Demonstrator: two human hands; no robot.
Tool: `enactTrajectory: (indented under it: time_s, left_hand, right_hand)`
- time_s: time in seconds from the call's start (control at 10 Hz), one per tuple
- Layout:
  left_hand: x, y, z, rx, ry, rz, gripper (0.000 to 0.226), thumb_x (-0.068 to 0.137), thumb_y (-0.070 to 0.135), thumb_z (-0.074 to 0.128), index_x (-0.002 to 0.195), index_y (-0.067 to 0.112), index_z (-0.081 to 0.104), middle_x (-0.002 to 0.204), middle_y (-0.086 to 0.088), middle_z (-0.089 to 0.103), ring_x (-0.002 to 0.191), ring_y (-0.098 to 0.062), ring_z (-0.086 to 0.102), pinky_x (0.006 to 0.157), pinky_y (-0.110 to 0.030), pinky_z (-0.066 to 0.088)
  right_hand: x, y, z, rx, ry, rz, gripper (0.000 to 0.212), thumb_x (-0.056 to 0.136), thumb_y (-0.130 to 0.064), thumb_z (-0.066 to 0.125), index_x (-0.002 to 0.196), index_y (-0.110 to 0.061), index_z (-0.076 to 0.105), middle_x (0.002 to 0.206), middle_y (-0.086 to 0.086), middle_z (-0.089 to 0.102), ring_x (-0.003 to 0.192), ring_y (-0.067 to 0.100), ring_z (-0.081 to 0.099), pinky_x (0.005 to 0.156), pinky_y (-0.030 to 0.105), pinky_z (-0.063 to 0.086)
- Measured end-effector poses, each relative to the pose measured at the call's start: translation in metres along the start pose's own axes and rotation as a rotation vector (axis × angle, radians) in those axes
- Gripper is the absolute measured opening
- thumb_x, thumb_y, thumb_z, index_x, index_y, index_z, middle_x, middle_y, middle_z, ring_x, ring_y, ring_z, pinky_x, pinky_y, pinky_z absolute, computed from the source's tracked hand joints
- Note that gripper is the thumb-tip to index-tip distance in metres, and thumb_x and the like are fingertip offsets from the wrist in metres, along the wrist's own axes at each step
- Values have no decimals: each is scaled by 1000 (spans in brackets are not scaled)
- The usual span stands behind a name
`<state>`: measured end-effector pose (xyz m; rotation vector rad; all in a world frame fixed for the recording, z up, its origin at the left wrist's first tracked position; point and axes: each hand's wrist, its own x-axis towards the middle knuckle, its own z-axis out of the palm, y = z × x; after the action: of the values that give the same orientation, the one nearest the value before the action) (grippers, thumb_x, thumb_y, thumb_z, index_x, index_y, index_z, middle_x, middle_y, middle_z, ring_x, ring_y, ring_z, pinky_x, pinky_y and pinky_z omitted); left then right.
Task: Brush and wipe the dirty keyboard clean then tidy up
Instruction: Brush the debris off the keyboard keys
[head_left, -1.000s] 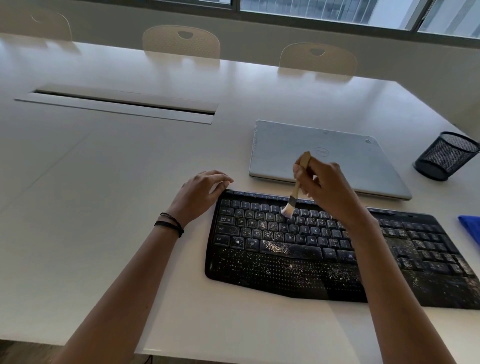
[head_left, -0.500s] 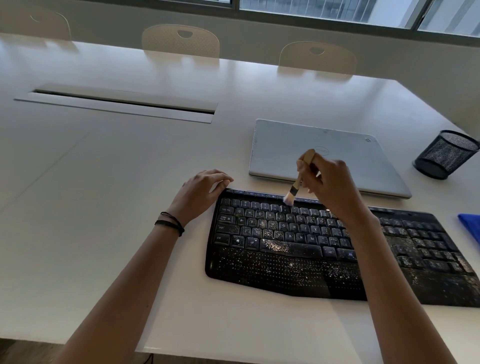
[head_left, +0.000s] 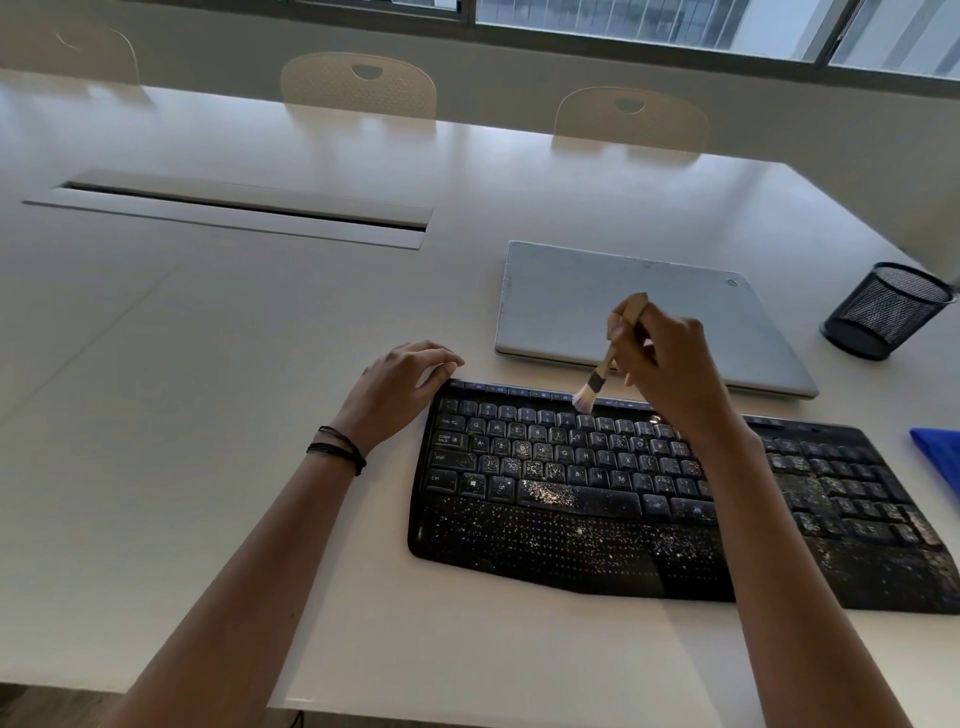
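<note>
The table is smooth and white, and its near edge is cut off by the bottom of the view, as are both forearms. The black keyboard lies on it right in front of the person. It has a curved, dimpled palm rest and is speckled all over with pale crumbs (thickest on the space bar). The right forearm hides a strip of its keys, and its right end runs out of sight.

The left hand, with thin dark cords round the wrist, lies with its fingers loosely bent at the keyboard's far left corner and holds nothing. Whether the fingertips press the casing is hard to tell.

The right hand pinches a small brush by its flat wooden handle. Below the dark ferrule, the pale bristles meet the top row of keys.

A strip of blue cloth shows at the right edge, mostly cropped. Beyond the keyboard lies a closed, matte silver laptop, and to its right stands a black wire-mesh cup whose contents I can't see.

Farther off are a long metal cable slot and then pale perforated chair backs under the window.
</note>
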<state>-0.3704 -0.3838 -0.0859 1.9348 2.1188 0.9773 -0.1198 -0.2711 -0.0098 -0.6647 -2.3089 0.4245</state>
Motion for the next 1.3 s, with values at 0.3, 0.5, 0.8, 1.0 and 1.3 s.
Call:
enactTrajectory:
  time_s: [0.3, 0.5, 0.8, 1.0, 1.3]
  left_hand:
    - [1, 0, 0, 2, 1, 3, 25, 97, 23, 47, 110, 17, 67, 114, 5, 65, 107, -13, 57, 87, -30, 47]
    - [0, 0, 0, 5, 7, 10, 24, 97, 23, 48, 109, 17, 67, 114, 5, 65, 107, -12, 58, 86, -25, 44]
    - [1, 0, 0, 6, 8, 8, 24, 97, 23, 48, 109, 18, 67, 115, 6, 65, 107, -11, 57, 86, -25, 44]
    - [1, 0, 0, 7, 6, 13, 24, 97, 23, 48, 110, 17, 67, 115, 5, 65, 107, -12, 57, 87, -25, 44]
    - [1, -1, 0, 5, 2, 11, 23, 97, 23, 48, 109, 18, 67, 115, 5, 65, 107, -13, 58, 89, -33, 48]
  right_hand:
    - [0, 8, -2, -87, -16, 45, 16, 95, -16, 47, 89, -4, 56, 65, 10, 62, 57, 21, 67, 53, 44, 56]
    - [-1, 3, -7, 77, -68, 66, 13, 94, -10, 49, 83, -15, 53, 65, 6, 62, 60, 6, 63, 59, 22, 56]
    - [-1, 10, -8, 25, 5, 47, 13, 95, -12, 48, 87, -5, 55, 67, 11, 62, 57, 1, 63, 56, 26, 56]
    - [-2, 9, -9, -9, -91, 97, 13, 95, -11, 48, 84, -12, 55, 63, 8, 61, 53, 15, 63, 58, 31, 57]
    - [-1, 7, -7, 18, -25, 87, 15, 96, -11, 47, 86, -3, 56, 63, 12, 61, 55, 6, 63, 54, 26, 55]
